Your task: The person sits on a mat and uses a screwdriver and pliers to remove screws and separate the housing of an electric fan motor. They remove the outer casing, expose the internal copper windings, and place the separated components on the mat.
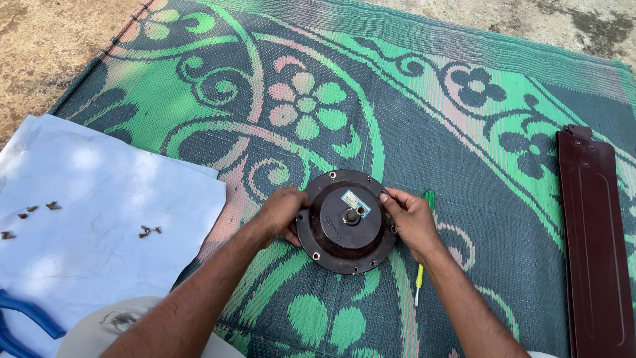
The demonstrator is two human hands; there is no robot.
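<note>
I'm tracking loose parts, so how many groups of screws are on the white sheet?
2. One group of screws lies near the white sheet's left edge; a smaller cluster sits nearer the left hand. More may lie out of view.

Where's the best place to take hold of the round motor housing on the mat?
Probably by the rim of the round motor housing, from opposite sides, as the left hand and right hand do now. It lies flat, wide and disc-shaped; the short centre shaft looks too thin for a steady grip.
</note>
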